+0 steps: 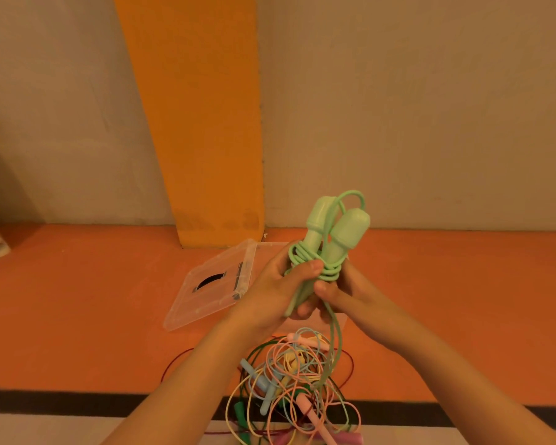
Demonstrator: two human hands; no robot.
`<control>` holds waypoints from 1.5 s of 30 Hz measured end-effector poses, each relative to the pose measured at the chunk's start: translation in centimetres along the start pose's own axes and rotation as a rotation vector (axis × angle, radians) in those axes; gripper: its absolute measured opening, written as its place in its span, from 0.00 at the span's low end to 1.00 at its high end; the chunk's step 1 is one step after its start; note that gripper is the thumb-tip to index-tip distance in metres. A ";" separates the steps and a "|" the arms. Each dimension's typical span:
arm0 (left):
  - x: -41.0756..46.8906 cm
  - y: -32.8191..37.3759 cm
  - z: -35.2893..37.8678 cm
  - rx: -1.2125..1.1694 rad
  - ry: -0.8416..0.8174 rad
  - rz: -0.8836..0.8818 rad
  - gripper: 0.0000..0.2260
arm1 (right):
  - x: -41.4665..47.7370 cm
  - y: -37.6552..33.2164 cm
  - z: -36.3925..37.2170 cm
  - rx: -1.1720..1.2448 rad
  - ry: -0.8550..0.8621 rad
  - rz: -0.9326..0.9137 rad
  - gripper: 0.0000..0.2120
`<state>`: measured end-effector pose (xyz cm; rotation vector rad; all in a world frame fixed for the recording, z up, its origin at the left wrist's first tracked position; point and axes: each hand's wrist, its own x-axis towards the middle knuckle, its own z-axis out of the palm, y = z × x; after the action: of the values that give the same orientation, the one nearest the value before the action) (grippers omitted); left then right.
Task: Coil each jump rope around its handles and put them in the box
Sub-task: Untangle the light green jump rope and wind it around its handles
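Currently, the green jump rope (334,232), its two handles upright and side by side with cord coiled around their lower parts, is gripped by the curled fingers of the left hand (278,284) and the right hand (345,292), above the tangled pile of ropes (294,380) and near the clear plastic lid (206,293).
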<state>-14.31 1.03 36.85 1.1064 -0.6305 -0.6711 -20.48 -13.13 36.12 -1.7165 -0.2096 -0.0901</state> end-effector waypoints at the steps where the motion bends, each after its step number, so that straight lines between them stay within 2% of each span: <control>1: 0.0 0.1 -0.1 -0.016 -0.005 -0.003 0.16 | 0.1 0.0 0.0 -0.016 0.006 0.001 0.22; 3: 0.0 0.2 -0.2 -0.030 -0.008 -0.022 0.17 | 0.2 0.0 -0.1 -0.032 0.008 -0.008 0.15; 6: -0.1 0.4 -0.4 -0.021 -0.032 -0.053 0.19 | 0.3 -0.3 -0.4 -0.065 0.000 -0.027 0.13; 8: -0.2 0.6 -0.8 0.030 -0.058 -0.062 0.23 | 0.0 -0.9 -0.7 -0.074 0.011 -0.052 0.17; 11: -0.2 0.7 -1.2 0.069 -0.027 -0.060 0.26 | -0.1 -1.3 -1.4 -0.081 0.064 -0.094 0.31; 12: -0.2 0.7 -1.2 0.067 -0.007 -0.056 0.26 | -0.2 -1.2 -1.7 -0.084 0.070 -0.099 0.31; 17: 0.1 0.6 -0.9 0.030 0.120 -0.072 0.18 | -0.1 -0.1 -2.2 -0.147 0.062 -0.086 0.12; 19: 0.2 0.6 -0.8 0.020 0.154 -0.081 0.14 | 0.1 -0.1 -2.0 -0.163 0.065 -0.099 0.10; 22: 0.3 0.4 -0.5 -0.003 0.178 -0.089 0.12 | 0.2 -0.1 -2.0 -0.214 0.074 -0.096 0.11; 24: 0.3 0.5 -0.3 -0.092 0.165 -0.108 0.13 | 0.3 -0.1 -2.1 -0.272 0.091 -0.093 0.12; 27: -0.1 1.4 0.2 -0.331 0.061 -0.152 0.15 | 0.4 -0.3 -1.9 -0.375 0.099 -0.086 0.14; 30: -0.2 1.9 0.3 -0.484 0.034 -0.142 0.16 | 0.4 -0.1 -1.3 -0.480 0.080 -0.104 0.09; 34: -0.1 2.0 -0.1 -0.371 0.082 -0.133 0.15 | 0.4 0.2 -1.4 -0.535 0.158 -0.122 0.13; 38: 0.0 1.7 -0.3 -0.204 0.139 -0.124 0.14 | 0.0 -0.5 -1.6 -0.571 0.251 -0.167 0.11; 42: 0.2 1.4 -0.6 -0.086 0.208 -0.089 0.19 | -0.1 -0.6 -1.3 -0.633 0.275 -0.158 0.11; 45: 0.3 1.3 -0.3 -0.056 0.254 -0.069 0.17 | -0.1 -0.7 -1.2 -0.653 0.292 -0.150 0.09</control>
<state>-13.68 1.42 37.96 1.1428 -0.3555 -0.5910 -20.63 -14.20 36.92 -2.3030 -0.0930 -0.5679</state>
